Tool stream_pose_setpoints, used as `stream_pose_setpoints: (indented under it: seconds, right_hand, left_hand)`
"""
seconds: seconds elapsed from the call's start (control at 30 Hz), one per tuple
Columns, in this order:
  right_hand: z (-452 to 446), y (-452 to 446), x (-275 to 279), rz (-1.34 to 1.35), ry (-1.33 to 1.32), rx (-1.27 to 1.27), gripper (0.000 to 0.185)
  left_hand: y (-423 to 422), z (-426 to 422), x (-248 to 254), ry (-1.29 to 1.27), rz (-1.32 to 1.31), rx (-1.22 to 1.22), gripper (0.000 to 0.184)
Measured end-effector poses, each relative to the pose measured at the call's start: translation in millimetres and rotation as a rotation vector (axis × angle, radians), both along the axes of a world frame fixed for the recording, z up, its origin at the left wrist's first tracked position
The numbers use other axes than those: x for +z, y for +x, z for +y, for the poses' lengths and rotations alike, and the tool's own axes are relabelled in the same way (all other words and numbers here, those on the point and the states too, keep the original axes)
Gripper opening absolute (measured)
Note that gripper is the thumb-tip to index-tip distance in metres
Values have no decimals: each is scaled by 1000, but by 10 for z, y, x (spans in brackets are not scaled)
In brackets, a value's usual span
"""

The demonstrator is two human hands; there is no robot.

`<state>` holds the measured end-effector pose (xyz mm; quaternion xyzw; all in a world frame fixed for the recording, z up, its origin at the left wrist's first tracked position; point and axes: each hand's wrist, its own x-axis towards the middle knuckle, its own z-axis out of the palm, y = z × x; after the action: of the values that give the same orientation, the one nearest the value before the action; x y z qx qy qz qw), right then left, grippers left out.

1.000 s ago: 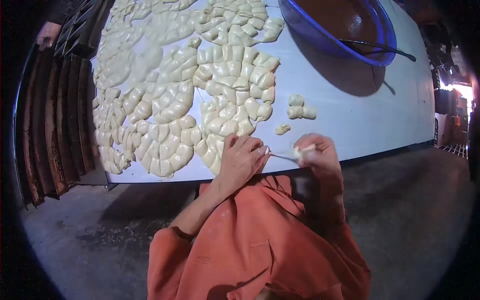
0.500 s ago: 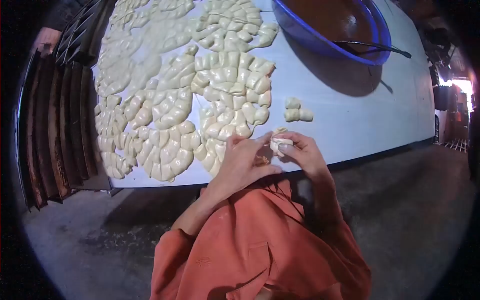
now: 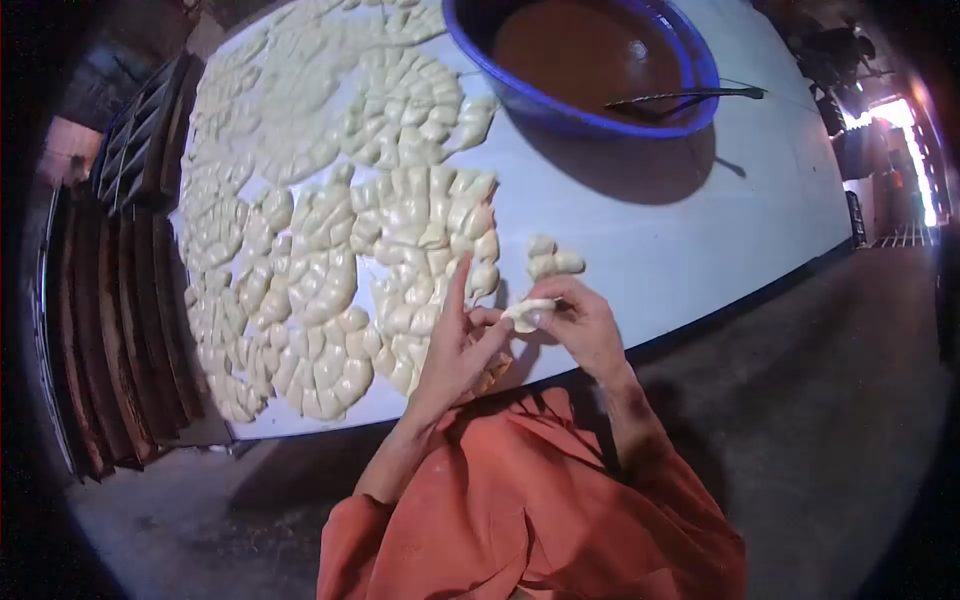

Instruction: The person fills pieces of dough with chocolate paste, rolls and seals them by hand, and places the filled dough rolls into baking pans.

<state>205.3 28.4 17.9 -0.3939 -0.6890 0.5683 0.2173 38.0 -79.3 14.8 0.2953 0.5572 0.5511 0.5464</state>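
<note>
In the head view, the piece of pale dough (image 3: 528, 313) has gone from a compact lump in the right hand to a longer, flatter strip between both hands, the left index finger has straightened to point away from the body, and the camera has turned, so the basin and the rest now sit further left in the picture; the right hand (image 3: 578, 318) is nearly closed, thumb and fingers pinching the piece over the near edge of the surface (image 3: 660, 260); the left hand (image 3: 455, 345) is partly open, its thumb at the left end of the piece, though whether it grips there I cannot tell

The surface is pale and smooth, its left part covered by glossy dough portions (image 3: 320, 290) pressed side by side in broad patches; three small rolls (image 3: 553, 258) lie together just beyond the right hand; at the far side stands a blue basin (image 3: 478, 55) of brown liquid (image 3: 570, 55), a dark handle (image 3: 690, 94) lying across its rim and a shadow falling below it; at the left edge stand rusty metal strips (image 3: 120, 330), with a dark rack (image 3: 150, 140) behind; the floor (image 3: 790, 410) is grey and dim, and at far right bright light enters through an opening (image 3: 920, 170), near a floor grating (image 3: 905, 236)
</note>
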Motion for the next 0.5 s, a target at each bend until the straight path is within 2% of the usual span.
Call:
stream_pose_setpoints:
  seconds: [0.03, 0.07, 0.17, 0.23, 0.3, 0.33, 0.37, 0.43, 0.47, 0.5]
  right_hand:
    - [5, -4, 25, 62, -162, -17, 20]
    - [-1, -28, 71, 206, -376, -70, 23]
    - [89, -56, 48, 323, -229, -106, 29]
    - [155, -100, 102, 352, -159, -101, 29]
    - [187, -152, 232, 594, -315, -120, 25]
    - [213, -222, 384, 705, -243, -145, 22]
    - [247, -203, 382, 704, -244, -146, 22]
    - [309, -127, 338, 526, -125, -251, 22]
    - [343, -96, 285, 458, 16, -258, 25]
    - [381, -76, 252, 457, 12, -262, 25]
  left_hand:
    - [-10, 51, 6, 49, -39, 13, 85]
    - [-52, 129, 29, 20, 44, -60, 91]
    - [2, 348, 221, 46, 191, -19, 90]
    - [138, 526, 337, 205, 199, 39, 97]
    - [242, 752, 280, 472, 398, 32, 93]
    - [287, 836, 292, 476, 399, 33, 93]
    - [326, 910, 318, 506, 372, 86, 92]
    - [326, 994, 395, 531, 345, 132, 91]
    - [304, 1005, 427, 436, 196, 93, 91]
    - [273, 1014, 437, 338, 47, 56, 93]
